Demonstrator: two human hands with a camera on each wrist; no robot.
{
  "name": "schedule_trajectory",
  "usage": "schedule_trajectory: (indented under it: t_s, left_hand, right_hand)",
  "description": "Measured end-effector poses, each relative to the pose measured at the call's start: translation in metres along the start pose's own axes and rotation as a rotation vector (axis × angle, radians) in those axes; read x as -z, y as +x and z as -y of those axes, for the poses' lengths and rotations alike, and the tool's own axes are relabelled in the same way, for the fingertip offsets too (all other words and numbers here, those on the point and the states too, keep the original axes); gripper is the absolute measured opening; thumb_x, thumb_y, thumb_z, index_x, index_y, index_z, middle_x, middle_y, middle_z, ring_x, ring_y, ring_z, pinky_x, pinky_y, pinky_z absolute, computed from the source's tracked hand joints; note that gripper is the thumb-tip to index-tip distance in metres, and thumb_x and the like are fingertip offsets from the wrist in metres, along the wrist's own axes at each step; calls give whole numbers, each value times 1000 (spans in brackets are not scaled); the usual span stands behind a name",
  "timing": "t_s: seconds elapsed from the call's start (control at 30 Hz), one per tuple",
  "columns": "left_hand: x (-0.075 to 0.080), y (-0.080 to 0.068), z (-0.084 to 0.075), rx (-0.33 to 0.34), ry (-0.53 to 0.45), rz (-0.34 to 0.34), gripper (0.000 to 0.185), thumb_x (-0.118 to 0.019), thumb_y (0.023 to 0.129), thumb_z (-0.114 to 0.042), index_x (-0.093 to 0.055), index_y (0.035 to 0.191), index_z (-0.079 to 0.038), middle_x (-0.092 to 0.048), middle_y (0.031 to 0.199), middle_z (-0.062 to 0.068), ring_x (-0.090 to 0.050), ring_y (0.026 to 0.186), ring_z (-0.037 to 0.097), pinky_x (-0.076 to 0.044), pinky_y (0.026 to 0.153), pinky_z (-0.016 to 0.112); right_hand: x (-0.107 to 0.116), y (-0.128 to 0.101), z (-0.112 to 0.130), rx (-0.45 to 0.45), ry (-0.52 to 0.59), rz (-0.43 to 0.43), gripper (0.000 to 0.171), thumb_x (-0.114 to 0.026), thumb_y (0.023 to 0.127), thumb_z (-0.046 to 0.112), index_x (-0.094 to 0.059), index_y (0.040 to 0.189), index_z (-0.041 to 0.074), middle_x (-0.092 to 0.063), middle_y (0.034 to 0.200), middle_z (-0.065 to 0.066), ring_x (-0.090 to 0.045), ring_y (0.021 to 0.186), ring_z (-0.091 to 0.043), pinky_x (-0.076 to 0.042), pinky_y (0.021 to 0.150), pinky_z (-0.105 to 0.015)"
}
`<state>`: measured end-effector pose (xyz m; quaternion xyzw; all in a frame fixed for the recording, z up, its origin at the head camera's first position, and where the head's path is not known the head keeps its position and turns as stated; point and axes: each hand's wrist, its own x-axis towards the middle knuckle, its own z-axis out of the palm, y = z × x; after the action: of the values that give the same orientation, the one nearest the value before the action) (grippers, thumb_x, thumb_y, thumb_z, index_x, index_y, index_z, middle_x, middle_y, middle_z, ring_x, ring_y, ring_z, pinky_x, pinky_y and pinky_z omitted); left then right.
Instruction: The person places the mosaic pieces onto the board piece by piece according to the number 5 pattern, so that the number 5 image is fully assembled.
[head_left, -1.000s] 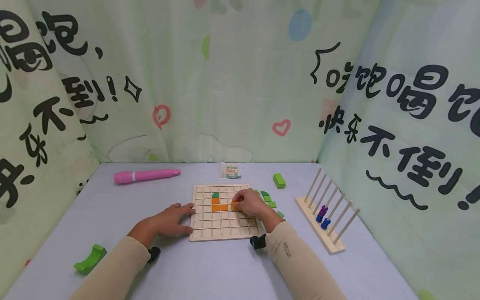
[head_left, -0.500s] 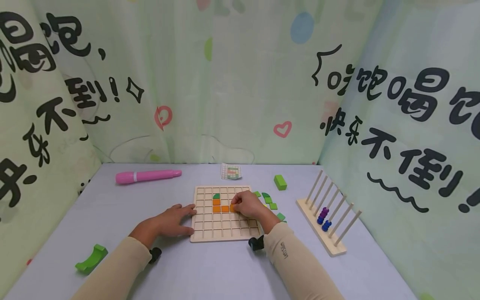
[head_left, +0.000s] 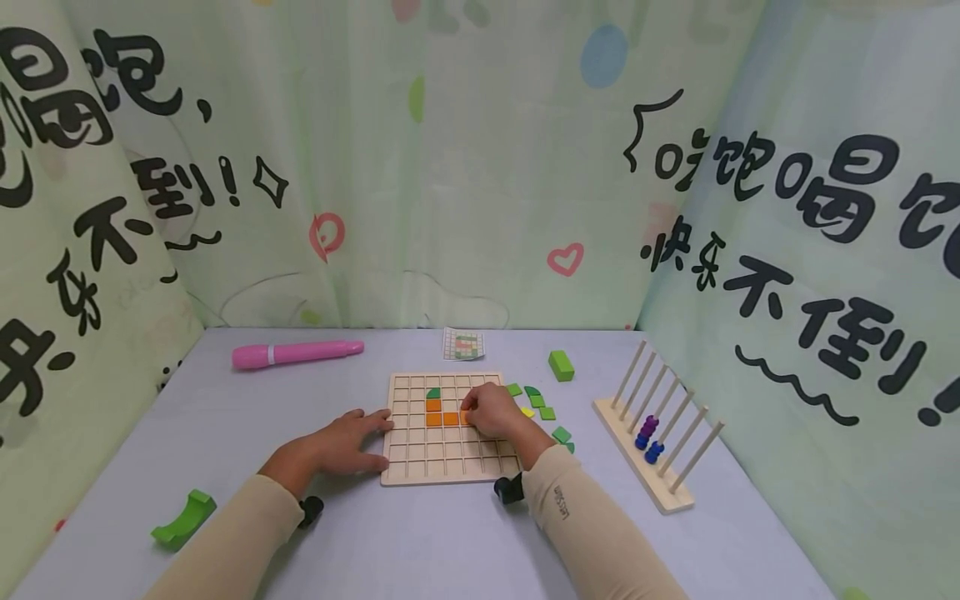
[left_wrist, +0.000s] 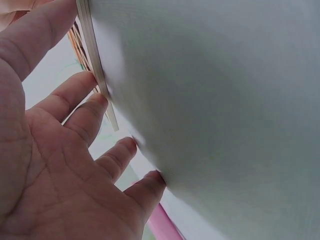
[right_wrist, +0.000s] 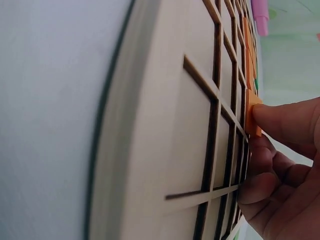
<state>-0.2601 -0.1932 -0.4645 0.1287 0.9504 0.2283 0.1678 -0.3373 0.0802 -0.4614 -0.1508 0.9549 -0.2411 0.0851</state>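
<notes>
The right hand's [head_left: 492, 410] grip pinches an orange square [right_wrist: 250, 114] at the wooden board [head_left: 431, 468], hiding part of it. The left hand's [head_left: 345, 443] grip is wide, touching the board's edge. Both sleeves [head_left: 600, 527] get cut off.

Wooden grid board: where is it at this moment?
In the head view, the wooden grid board lies centrally on the table; the left hand touches its left edge, the right hand over its right half pinches an orange tile.

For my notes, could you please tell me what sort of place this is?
Probably a curtained-off play or recording booth: printed curtains hang behind and beside a table, which bears a gridded board and a pegged wooden stand.
</notes>
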Motion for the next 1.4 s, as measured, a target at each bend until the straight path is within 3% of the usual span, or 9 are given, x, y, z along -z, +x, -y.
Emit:
schedule_trajectory:
  t_s: [0.3, 0.5, 0.7, 1.0, 1.23, 1.4]
  left_hand:
    - [-1, 1, 0, 2, 8, -3, 76, -77, 90, -44, -49, 155, -19, -37, 165, 15, -28, 152, 46, -33, 115, 69]
    - [0, -1, 0, 8, 9, -4, 77, -78, 90, -44, -48, 156, -19, -36, 164, 19, -29, 152, 47, -34, 115, 69]
    - [0, 0, 2, 3, 10, -6, 77, -77, 90, -45, -48, 156, -19, -36, 164, 20, -29, 151, 47, -34, 115, 70]
    - [-2, 3, 3, 11, -4, 2, 77, -77, 90, -46, -47, 157, -20, -35, 166, 16, -29, 152, 45, -34, 115, 68]
    - [-1, 4, 1, 14, 2, 0, 76, -78, 90, -46, -49, 156, -20, -36, 165, 14, -29, 152, 44, -34, 116, 68]
    - [-2, 3, 1, 34, 12, -3, 77, -79, 89, -46, -49, 156, -21, -37, 165, 16, -30, 152, 45, -34, 115, 69]
  right_hand:
    - [-2, -1, 2, -5, -26, -9, 4, -71, 95, 8, -74, 98, 9, -63, 86, -1, -55, 81, -18, -46, 74, -29]
    - [2, -4, -2, -13, 39, -2, 7, -71, 97, 14, -73, 103, 11, -64, 94, -2, -56, 88, -19, -49, 79, -32]
    - [15, -5, -21, -22, 114, -61, 16, -69, 99, 15, -73, 112, 7, -65, 97, -4, -56, 88, -20, -50, 78, -34]
    - [34, 1, -51, -122, 180, -125, 26, -68, 99, 12, -71, 124, 3, -68, 113, -12, -61, 98, -25, -54, 84, -40]
    - [39, 12, -70, -208, 136, -134, 35, -62, 99, 8, -68, 133, 4, -63, 136, -19, -60, 118, -31, -53, 96, -46]
    - [39, 20, -75, -217, 93, -92, 40, -60, 97, 6, -66, 137, 6, -61, 141, -20, -59, 115, -30, -53, 92, -42]
